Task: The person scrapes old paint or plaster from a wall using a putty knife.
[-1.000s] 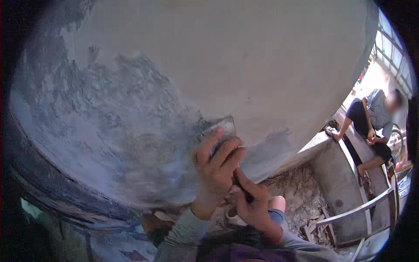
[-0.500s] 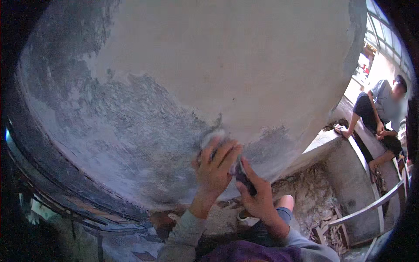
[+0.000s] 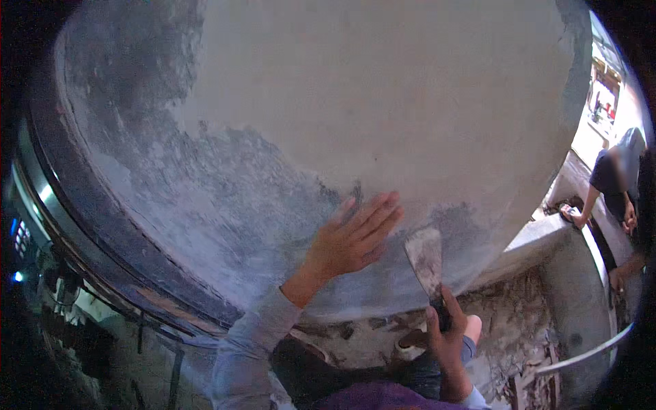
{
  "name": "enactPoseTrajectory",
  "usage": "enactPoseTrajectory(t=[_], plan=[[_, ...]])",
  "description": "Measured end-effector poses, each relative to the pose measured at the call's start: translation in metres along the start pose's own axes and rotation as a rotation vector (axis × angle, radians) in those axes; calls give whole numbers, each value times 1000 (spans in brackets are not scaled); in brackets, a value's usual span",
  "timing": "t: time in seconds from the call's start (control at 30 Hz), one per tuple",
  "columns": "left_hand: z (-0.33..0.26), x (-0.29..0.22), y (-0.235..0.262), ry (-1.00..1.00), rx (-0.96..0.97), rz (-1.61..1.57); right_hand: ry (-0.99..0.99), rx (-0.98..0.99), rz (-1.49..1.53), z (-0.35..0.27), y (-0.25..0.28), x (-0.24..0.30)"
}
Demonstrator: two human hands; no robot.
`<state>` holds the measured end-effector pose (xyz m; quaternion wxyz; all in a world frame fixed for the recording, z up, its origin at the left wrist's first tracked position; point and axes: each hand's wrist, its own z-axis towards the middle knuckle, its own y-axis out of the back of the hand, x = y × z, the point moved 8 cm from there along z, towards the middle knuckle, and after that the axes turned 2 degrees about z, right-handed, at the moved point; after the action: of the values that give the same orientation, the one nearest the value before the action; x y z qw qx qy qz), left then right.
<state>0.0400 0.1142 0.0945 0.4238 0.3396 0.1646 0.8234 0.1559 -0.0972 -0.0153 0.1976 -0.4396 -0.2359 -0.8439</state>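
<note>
Broad pale-grey plastered wall [image 3: 383, 102] filling most of the view, darker and patchy grey toward the left and lower part. Below, rubble-strewn concrete floor [image 3: 506, 328]. At right, low grey concrete ledge [image 3: 540, 236], curved metal rail [image 3: 581, 352], bright daylight, another person in dark top [image 3: 608, 178].

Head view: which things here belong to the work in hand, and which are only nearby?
In the work:
- left hand, flat on the wall
- right hand, gripping the putty knife
- grey wet patch on the wall

Only nearby:
- rubble on the floor
- another person at the right
- metal railing
</note>
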Motion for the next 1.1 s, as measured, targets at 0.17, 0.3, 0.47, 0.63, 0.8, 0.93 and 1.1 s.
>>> enactPoseTrajectory(t=[0.17,0.3,0.47,0.63,0.8,0.93,1.1], plan=[[-104,155,25,600,-162,351,-98,15,47,-2,22,-6],[-144,190,91,809,-351,513,-74,9,10,-14,19,-19],[-27,15,11,22,-216,173,-99,59,138,-11,2,-14],[-59,61,-51,123,266,133,-49,283,179,-21,-15,25],[-194,206,88,716,-126,647,-5,312,95,-30,0,14],[-124,144,107,573,-333,489,-158,344,80,-23,-6,-17],[3,58,81,351,-525,179,-10,364,150,-13,-24,30]])
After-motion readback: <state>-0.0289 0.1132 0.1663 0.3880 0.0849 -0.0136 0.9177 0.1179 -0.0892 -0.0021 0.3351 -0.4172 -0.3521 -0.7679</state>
